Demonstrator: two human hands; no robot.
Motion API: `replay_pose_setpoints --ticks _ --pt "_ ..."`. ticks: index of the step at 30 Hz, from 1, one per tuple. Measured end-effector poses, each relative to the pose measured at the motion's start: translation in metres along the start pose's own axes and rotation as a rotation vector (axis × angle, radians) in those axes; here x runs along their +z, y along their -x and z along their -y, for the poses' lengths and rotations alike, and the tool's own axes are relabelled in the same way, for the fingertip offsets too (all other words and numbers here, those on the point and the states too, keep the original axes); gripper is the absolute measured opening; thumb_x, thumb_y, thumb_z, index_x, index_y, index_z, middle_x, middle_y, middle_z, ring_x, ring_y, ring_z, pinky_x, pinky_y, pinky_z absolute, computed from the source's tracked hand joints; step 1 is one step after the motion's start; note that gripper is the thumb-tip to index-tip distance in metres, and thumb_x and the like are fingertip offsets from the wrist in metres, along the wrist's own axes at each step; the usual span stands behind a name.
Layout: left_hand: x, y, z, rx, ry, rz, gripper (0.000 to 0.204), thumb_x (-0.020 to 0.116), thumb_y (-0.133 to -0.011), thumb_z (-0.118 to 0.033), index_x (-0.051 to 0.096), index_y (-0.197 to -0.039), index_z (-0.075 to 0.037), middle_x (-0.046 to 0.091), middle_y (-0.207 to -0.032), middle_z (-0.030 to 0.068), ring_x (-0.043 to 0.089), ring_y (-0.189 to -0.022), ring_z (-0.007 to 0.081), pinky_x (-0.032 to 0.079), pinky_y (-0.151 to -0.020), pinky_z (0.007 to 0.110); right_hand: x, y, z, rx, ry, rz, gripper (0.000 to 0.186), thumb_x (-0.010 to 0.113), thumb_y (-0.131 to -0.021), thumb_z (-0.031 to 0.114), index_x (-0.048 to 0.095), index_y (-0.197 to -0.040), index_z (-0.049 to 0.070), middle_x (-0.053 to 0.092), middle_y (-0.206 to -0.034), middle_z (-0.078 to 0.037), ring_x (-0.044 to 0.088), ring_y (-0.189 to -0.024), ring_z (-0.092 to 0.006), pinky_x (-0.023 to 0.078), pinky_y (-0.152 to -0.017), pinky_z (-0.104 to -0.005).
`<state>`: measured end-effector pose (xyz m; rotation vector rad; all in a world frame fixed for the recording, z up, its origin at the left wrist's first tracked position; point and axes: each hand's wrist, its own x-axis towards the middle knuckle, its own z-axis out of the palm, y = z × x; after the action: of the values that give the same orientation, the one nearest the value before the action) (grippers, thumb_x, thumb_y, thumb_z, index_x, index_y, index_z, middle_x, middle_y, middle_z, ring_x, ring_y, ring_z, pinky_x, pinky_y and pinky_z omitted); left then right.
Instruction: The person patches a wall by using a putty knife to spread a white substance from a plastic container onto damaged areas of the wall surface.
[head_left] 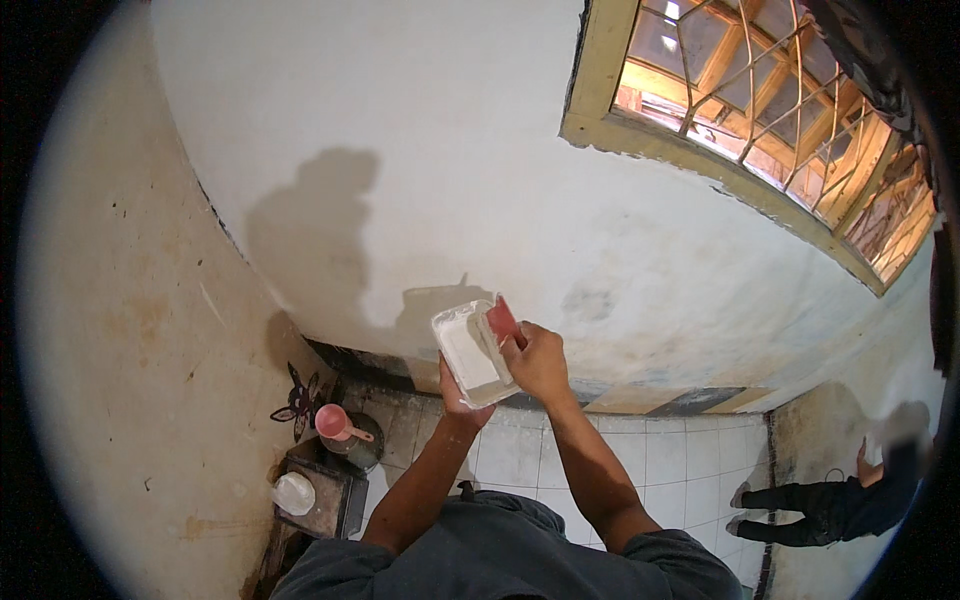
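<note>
Loading the red scraper (503,319) appears the step in hand. I note the left hand (456,399) clasping the paste tray (449,360) at its lower-left side, the right hand (541,360) pinching the scraper over the tray's right side (contact unconfirmed). Next, I judge, calls for steadying the tray.

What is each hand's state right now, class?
Left hand, partly hidden: holding the white tray.
Right hand: closed, holding the red scraper.

At upper right, a yellow window frame (690,158) is slanting; below, another person (872,505) is standing. At left, a pink dipper (333,422) is resting on a dark container (362,456), and a white object (294,493) is sitting on a box (330,502).
</note>
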<state>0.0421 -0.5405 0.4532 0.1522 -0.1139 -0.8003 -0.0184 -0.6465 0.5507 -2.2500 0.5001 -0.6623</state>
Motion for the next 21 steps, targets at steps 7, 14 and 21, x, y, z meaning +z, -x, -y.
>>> replay_pose_setpoints --ticks 7,14,21 --pt "-0.012 -0.003 0.010 0.014 0.031 0.004 0.056 0.032 -0.100 -0.058 0.055 -0.128 -0.015 0.062 -0.120 0.0050 0.059 -0.111 0.0229 0.047 -0.100 0.040 0.016 0.017 0.010 -0.233 0.005 0.036 0.017 0.062 -0.079 0.014 0.063 -0.078 -0.003 0.062 -0.074 -0.025 0.061 -0.067 -0.0428 0.049 -0.062 -0.0461" --pt "0.004 0.002 0.007 0.009 0.058 -0.096 0.054 0.038 -0.099 -0.052 0.050 -0.136 -0.016 0.059 -0.128 0.0078 0.055 -0.122 0.0262 0.045 -0.104 0.046 -0.004 0.002 -0.001 0.012 -0.105 -0.003 0.019 0.062 -0.081 0.016 0.066 -0.083 -0.003 0.062 -0.070 -0.022 0.062 -0.061 -0.0344 0.049 -0.060 -0.0404" --pt "-0.001 0.003 0.006 -0.004 0.067 0.016 0.055 0.035 -0.100 -0.051 0.046 -0.140 -0.015 0.055 -0.134 0.0078 0.053 -0.126 0.0272 0.043 -0.106 0.048 0.007 0.011 0.010 -0.178 0.033 0.032 0.021 0.062 -0.082 0.017 0.066 -0.084 -0.004 0.062 -0.073 -0.024 0.062 -0.062 -0.0334 0.048 -0.061 -0.0400"
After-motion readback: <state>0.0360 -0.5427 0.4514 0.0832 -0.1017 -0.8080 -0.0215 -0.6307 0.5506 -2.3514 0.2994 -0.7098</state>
